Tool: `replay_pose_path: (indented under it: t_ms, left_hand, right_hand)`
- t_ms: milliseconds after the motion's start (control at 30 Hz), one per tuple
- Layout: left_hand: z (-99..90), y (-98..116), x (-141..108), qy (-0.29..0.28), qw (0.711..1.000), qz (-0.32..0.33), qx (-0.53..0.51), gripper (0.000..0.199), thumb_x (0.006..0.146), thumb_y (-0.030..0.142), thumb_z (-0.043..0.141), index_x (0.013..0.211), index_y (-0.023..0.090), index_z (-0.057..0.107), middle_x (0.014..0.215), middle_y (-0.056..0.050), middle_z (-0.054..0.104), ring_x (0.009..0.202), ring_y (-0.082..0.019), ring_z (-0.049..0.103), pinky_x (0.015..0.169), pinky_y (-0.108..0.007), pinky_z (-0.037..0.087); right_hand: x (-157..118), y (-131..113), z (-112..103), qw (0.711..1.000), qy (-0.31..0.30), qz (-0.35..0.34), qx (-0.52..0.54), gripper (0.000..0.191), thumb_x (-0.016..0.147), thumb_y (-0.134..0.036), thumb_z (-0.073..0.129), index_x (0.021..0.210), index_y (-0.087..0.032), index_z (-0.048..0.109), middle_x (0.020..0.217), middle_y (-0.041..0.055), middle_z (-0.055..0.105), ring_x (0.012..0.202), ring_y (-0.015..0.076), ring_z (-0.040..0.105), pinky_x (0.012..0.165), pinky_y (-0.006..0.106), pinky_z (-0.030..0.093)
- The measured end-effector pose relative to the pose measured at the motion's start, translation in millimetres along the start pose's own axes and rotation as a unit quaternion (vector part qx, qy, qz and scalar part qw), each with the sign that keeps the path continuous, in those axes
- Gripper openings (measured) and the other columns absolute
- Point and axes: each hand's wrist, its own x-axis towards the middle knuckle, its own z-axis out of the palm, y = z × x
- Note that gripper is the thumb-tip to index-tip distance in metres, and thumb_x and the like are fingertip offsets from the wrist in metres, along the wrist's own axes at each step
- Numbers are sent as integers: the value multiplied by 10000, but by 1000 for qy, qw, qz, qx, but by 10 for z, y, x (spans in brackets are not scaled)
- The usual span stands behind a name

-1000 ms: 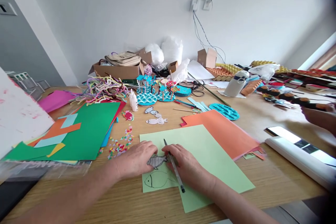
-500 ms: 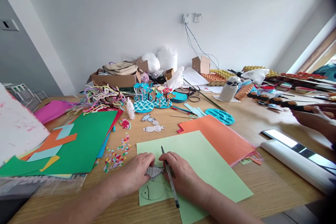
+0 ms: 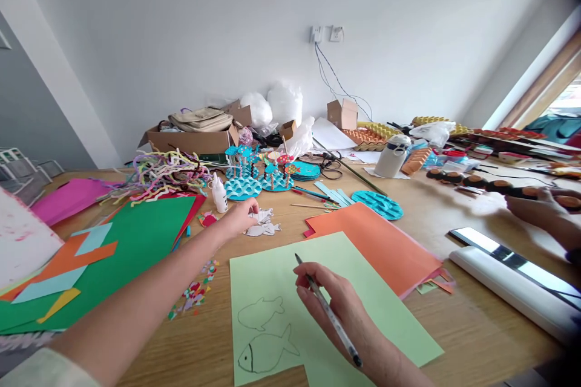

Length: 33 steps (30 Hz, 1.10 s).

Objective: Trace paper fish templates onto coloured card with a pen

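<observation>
My left hand [image 3: 244, 217] reaches over the table to a small group of paper fish cutouts [image 3: 264, 228], its fingers pinched on one at the group's edge. My right hand [image 3: 338, 308] holds a black-tipped ballpoint pen [image 3: 333, 320] above a light green sheet of paper [image 3: 363, 296], the pen's point facing away from me. Two fish outlines are drawn on the sheet's left part; the nearer fish outline [image 3: 267, 354] has an eye and a gill line, the farther one is plain. A piece is cut out of the sheet's near left edge.
A glue bottle [image 3: 219, 195], pipe cleaners [image 3: 170, 172] and blue fish models [image 3: 242, 187] stand farther back. Green paper [image 3: 149, 236] lies left, orange paper [image 3: 372, 242] right. Confetti [image 3: 197, 290] is scattered on the table. Another person's hand [image 3: 542, 208] is at the far right.
My left hand has left the green sheet with the fish cutout and moved forward to the other cutouts. A second fish outline is uncovered. My right hand has shifted right with the pen.
</observation>
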Motion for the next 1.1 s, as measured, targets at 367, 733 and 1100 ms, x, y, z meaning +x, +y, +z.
replay_pose_path:
  t_ms: [367, 733, 1100]
  left_hand:
    - [-192, 173, -695, -50, 991, 94, 82, 139, 747, 102, 474, 798, 212, 542, 873, -7, 559, 818, -178, 533, 694, -263, 380]
    - [141, -3, -1933, -94, 991, 96, -5, 362, 763, -1, 353, 891, 236, 595, 963, 0, 595, 926, -151, 542, 824, -265, 428]
    - [447, -114, -2012, -5, 989, 144, 24, 362, 771, -6, 447, 972, 252, 602, 1029, -13, 599, 952, -193, 522, 854, -325, 459]
  right_hand:
    - [-86, -70, 78, 986, -44, 138, 78, 145, 809, -184, 391, 866, -214, 521, 657, -31, 569, 607, 123, 512, 528, 213, 374]
    - [-102, -307, 414, 965, -61, 190, 169, 79, 727, -160, 424, 724, -194, 495, 523, -68, 377, 487, 90, 327, 445, 194, 257]
    - [-87, -232, 616, 986, -52, 140, 78, 97, 724, -117, 429, 722, -192, 490, 544, -62, 442, 511, 91, 399, 491, 195, 317]
